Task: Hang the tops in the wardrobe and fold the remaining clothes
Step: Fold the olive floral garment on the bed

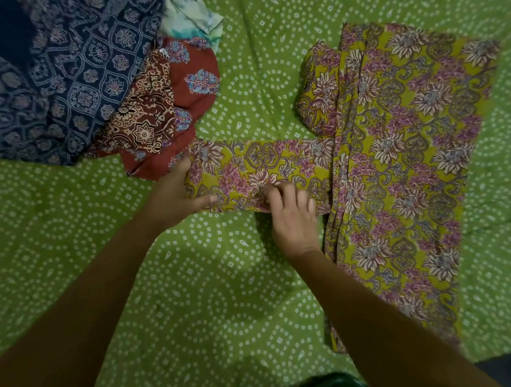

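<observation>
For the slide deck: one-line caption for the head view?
Both hands, left and right, grip a sleeve of the yellow floral top on a green bedsheet, beside unfolded clothes.

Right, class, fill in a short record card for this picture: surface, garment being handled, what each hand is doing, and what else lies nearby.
surface: green bedsheet with white dotted circles
garment handled: yellow-green floral cotton top, lying flat, one sleeve stretched out to the left
left hand: grips the sleeve's cuff end
right hand: fingers curled, pinching the sleeve's lower edge
nearby: heap at upper left with navy printed cloth, rust-red printed cloth, pale blue-green cloth
</observation>
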Demonstrator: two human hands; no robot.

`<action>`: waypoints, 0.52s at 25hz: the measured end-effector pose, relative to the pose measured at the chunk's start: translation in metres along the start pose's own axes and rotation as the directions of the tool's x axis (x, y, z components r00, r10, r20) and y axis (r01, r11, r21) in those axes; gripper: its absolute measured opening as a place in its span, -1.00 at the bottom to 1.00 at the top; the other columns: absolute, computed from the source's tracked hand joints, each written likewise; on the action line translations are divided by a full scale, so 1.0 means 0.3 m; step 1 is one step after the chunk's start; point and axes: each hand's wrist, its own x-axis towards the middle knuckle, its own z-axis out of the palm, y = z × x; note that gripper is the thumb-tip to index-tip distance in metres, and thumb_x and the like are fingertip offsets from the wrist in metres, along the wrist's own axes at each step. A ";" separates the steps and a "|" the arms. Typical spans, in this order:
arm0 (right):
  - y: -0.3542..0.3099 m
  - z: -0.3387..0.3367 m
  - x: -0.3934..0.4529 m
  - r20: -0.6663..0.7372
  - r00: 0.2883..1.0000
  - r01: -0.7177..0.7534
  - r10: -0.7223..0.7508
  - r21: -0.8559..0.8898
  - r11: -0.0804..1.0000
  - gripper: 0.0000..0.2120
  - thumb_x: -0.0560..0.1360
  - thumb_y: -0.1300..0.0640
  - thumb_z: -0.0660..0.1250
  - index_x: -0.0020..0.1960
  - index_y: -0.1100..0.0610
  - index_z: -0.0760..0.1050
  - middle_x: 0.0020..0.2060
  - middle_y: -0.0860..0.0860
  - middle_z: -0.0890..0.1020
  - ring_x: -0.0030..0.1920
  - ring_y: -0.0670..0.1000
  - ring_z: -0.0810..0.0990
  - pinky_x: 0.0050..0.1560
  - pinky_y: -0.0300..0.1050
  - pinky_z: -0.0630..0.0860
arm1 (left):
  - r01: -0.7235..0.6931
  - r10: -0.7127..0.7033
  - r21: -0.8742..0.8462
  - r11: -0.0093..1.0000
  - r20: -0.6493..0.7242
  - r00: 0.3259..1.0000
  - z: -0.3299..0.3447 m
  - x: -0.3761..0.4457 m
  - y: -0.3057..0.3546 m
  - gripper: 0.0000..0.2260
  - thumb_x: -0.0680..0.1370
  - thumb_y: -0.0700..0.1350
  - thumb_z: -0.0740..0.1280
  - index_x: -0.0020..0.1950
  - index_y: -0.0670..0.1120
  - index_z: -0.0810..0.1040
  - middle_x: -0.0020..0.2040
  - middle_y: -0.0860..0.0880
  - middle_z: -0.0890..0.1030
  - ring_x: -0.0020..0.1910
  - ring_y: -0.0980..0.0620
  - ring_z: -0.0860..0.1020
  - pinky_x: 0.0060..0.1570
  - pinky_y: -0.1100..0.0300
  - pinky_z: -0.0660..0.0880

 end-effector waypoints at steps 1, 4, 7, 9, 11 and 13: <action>-0.001 -0.003 -0.005 0.076 0.997 0.029 -0.031 0.028 0.999 -0.58 0.42 0.32 0.18 0.25 0.10 0.37 0.08 0.10 0.45 -0.02 0.10 0.33 -0.08 0.03 0.37 | 0.008 -0.008 0.009 1.000 0.006 1.000 0.004 -0.002 -0.023 -0.36 0.35 -0.13 0.56 0.36 -0.08 0.36 0.15 0.07 0.57 0.14 0.12 0.55 0.24 0.14 0.44; 0.005 -0.032 0.003 0.250 0.954 0.124 -0.166 0.176 0.977 -0.57 0.41 0.09 0.24 0.26 0.10 0.33 0.14 0.09 0.43 0.07 0.12 0.39 0.04 0.07 0.34 | 0.025 -0.027 0.037 0.999 0.057 0.998 0.010 0.007 -0.072 -0.25 0.35 -0.21 0.55 0.44 -0.07 0.25 0.27 0.02 0.51 0.23 0.03 0.51 0.27 0.02 0.43; 0.034 -0.066 0.121 0.065 0.996 0.050 -0.063 0.186 0.981 -0.66 0.51 -0.03 0.16 0.22 0.09 0.34 0.11 0.08 0.43 0.07 0.08 0.39 0.06 0.05 0.35 | 0.121 -0.121 -0.025 0.992 0.009 0.993 0.026 0.006 -0.086 -0.23 0.34 -0.32 0.51 0.42 -0.03 0.20 0.14 0.07 0.53 0.08 0.06 0.56 0.09 0.13 0.49; 0.076 -0.089 0.287 -0.033 0.985 -0.163 0.170 0.157 0.974 -0.64 0.54 -0.03 0.19 0.26 0.13 0.36 0.17 0.10 0.42 0.15 0.11 0.38 0.15 0.04 0.35 | 0.187 -0.202 -0.085 0.979 -0.248 0.947 0.020 -0.007 -0.054 -0.43 0.37 -0.36 0.43 0.26 -0.03 0.28 -0.11 0.09 0.50 -0.16 0.09 0.53 -0.17 0.26 0.45; 0.133 -0.108 0.454 -0.020 0.935 -0.351 0.354 0.090 0.932 -0.49 0.50 -0.03 0.29 0.37 0.16 0.27 0.29 0.13 0.36 0.27 0.16 0.34 0.25 0.09 0.32 | 0.117 -0.120 -0.039 0.992 -0.530 0.840 0.004 -0.005 -0.003 -0.62 0.42 -0.30 0.36 0.17 -0.08 0.35 -0.19 0.03 0.45 -0.25 0.10 0.44 -0.25 0.23 0.40; 0.180 -0.117 0.567 0.072 0.892 -0.449 0.447 0.017 0.893 -0.37 0.50 -0.03 0.32 0.44 0.19 0.17 0.38 0.17 0.29 0.34 0.19 0.30 0.29 0.09 0.28 | -0.021 0.001 -0.026 0.999 -0.603 0.798 0.005 0.036 0.062 -0.72 0.45 -0.25 0.32 0.14 -0.11 0.42 -0.21 0.02 0.45 -0.26 0.08 0.45 -0.25 0.18 0.39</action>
